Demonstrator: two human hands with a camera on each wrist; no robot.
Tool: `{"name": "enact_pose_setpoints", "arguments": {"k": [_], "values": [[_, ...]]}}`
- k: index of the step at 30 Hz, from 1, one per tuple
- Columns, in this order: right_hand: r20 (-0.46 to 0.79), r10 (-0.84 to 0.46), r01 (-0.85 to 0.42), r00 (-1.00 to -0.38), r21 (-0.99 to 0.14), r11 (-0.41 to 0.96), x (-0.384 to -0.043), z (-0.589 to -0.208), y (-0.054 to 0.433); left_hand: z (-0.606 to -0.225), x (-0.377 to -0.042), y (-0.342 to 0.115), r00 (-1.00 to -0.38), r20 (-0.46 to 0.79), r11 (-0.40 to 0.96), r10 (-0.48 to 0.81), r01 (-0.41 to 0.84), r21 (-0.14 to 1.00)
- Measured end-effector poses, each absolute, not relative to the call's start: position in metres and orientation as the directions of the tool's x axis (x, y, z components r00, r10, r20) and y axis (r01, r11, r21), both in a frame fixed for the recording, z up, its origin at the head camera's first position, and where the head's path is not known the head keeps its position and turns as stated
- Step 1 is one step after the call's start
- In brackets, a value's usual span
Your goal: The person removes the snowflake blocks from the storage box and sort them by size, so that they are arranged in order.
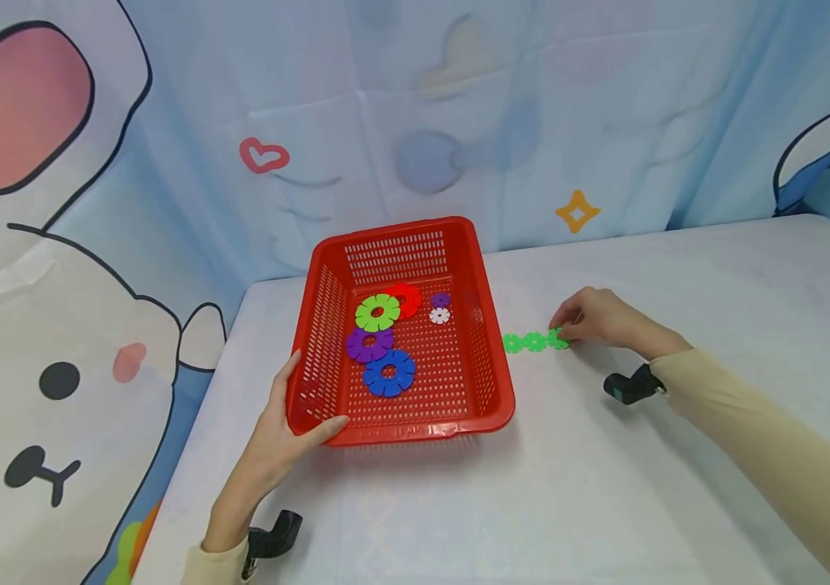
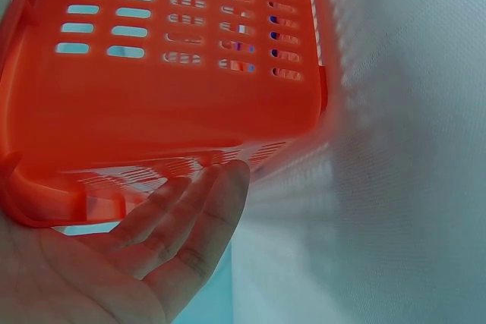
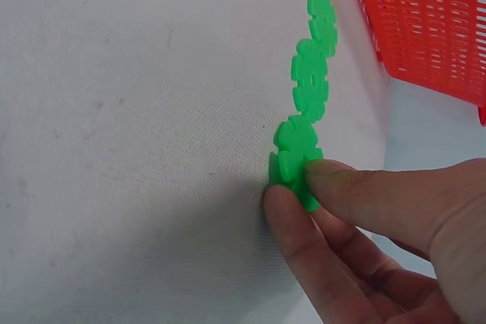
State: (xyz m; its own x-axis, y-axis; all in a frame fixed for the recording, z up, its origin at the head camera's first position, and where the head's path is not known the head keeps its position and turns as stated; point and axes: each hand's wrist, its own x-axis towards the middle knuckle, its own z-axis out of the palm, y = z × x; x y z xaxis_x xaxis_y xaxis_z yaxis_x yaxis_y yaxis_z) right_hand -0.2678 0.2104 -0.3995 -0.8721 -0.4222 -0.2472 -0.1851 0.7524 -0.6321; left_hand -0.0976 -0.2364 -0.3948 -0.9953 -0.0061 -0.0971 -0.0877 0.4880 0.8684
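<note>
My left hand (image 1: 272, 439) grips the lower-left corner of a red plastic basket (image 1: 422, 433), thumb over the near rim. In the left wrist view its fingers (image 2: 209, 225) lie against the basket's outside wall. Right of the basket, my right hand (image 1: 608, 321) pinches the near end of a row of green notched discs (image 3: 310, 81) between thumb and fingers. The discs are joined edge to edge and lie along the white tabletop. Fingertips partly cover the pinched disc.
Inside the basket lie larger notched discs: lime green (image 1: 366, 314), red (image 1: 411, 301), purple (image 1: 360, 349) and blue (image 1: 405, 375). Small purple (image 1: 441, 300) and white (image 1: 435, 317) ones sit farther right. A printed curtain (image 1: 386, 97) hangs behind the white-covered table (image 1: 532, 504).
</note>
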Motion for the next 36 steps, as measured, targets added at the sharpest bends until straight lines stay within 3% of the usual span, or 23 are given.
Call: {"name": "enact_pose_setpoints", "arguments": {"k": [36], "values": [[-0.21, -0.406, -0.232, -0.889, -0.557, 0.798, -0.2638, -0.3989, 0.205, -0.3938, -0.0974, -0.2365, -0.995, -0.1, 0.489, 0.0, -0.087, 0.868]]}}
